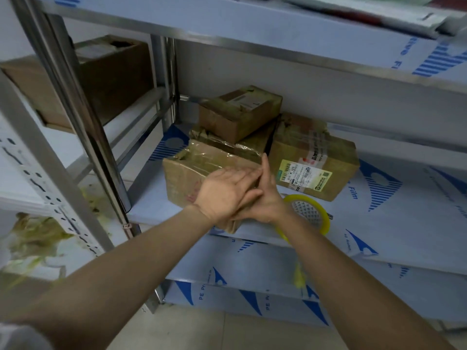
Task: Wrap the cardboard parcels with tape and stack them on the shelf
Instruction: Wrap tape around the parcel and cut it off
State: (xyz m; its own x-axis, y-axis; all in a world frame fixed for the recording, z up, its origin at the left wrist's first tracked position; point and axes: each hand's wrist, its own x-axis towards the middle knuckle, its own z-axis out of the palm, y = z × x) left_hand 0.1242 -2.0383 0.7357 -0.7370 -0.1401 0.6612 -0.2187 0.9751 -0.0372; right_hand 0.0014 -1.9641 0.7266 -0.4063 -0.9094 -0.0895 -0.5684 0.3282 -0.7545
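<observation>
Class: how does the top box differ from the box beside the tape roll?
The top box sits on another parcel; the right box rests on the shelf. The top box looks smaller. Its label is white, on top; the right box's is yellow-green, on the front. Both are taped brown cardboard.

This is a storeroom or parcel-packing room. Steel shelving [101, 152] is covered in blue-printed protective film [384, 190] and holds taped cardboard parcels [240, 114], one bearing a shipping label [303, 175]. A roll of clear tape [324, 218] lies beside them, a larger carton [113, 72] sits on the neighbouring rack, and the tiled floor [202, 332] is pale.
</observation>
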